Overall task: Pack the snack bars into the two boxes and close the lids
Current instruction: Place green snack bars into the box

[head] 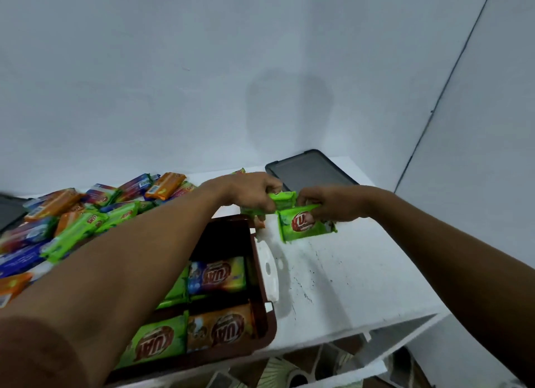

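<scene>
A brown box (262,283) stands open at the table's front, holding several green and orange snack bars (217,274) in rows. My left arm crosses over it. Beyond the box's far corner, my left hand (249,192) grips a green snack bar (282,199). Right beside it, my right hand (330,203) pinches the top edge of another green bar (304,227), which hangs tilted just above the white table (347,271). A pile of loose bars (86,214) in green, orange and blue lies at the left.
A dark lid or tray (309,172) lies flat at the back of the table near the wall. Another dark flat piece (8,211) shows at the far left edge. The table's front edge runs close below the box; patterned floor shows underneath.
</scene>
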